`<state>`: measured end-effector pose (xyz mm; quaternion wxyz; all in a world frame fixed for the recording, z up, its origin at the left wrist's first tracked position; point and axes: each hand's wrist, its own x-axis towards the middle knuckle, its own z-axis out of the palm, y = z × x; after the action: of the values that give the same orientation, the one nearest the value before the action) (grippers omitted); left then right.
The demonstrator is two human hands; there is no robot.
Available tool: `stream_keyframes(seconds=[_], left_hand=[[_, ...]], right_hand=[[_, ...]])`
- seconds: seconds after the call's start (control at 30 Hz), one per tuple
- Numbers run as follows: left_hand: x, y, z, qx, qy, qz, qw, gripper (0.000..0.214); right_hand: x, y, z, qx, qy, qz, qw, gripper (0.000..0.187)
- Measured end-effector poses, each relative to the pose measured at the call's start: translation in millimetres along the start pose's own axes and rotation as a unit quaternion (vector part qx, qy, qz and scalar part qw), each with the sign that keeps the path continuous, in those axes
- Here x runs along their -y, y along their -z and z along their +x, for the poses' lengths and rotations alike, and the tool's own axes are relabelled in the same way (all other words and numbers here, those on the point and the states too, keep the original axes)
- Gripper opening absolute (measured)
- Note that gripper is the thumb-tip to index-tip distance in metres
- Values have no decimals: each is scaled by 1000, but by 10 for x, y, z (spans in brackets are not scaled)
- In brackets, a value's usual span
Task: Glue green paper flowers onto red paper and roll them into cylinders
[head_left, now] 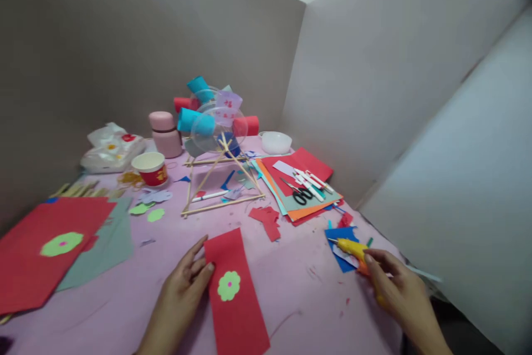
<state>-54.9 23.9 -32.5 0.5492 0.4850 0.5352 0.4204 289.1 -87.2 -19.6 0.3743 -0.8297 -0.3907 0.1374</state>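
Between its thumb and fingers, my left hand (189, 280) pinches the left edge of a red paper strip (239, 322). A pale green paper flower (228, 286) with a pink centre sits on the strip. To the right, my right hand (394, 280) is wrapped round a yellow hot glue gun (351, 246). Its nozzle points left, over a blue paper scrap (344, 266). A clear glue stick (426, 273) appears to stick out behind that hand. Red paper scraps (268, 221) lie beyond the strip.
A wooden-stick frame with a paper-cup wheel (220, 119) stands at the back centre. Scissors (302, 195) and markers rest on stacked coloured paper (299, 214) at right. Red sheets (29, 255) lie left. A paper cup (150, 169), pink flask (166, 134) and white bowl (276, 143) stand behind.
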Motion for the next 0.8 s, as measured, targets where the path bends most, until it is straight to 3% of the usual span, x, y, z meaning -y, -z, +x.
stream_keyframes(seconds=[0.1,0.2,0.37,0.57,0.63,0.7,0.8], left_hand=[[20,12,60,-13,6,9,1000,61],[7,15,92,-17,1,24,1000,47],[-30,-5,23,30,-44,21,998,43],[-80,-60,-62,64,-40,-51,996,42],[-85,-62,-74,67,-41,-57,995,41],[-76,-58,-76,70,-43,-62,995,43],[-49,-51,-63,71,-42,-72,994,45]], right_hand=[[-340,216,-38,-2,-9,-108,994,50],[-427,191,-16,14,6,-166,986,47],[-413,64,117,30,17,-177,984,50],[-531,73,165,56,18,-155,986,43],[-545,72,122,46,-4,-92,995,42],[-532,65,64,19,-54,38,998,41],[-464,75,-13,-26,-120,257,959,49]])
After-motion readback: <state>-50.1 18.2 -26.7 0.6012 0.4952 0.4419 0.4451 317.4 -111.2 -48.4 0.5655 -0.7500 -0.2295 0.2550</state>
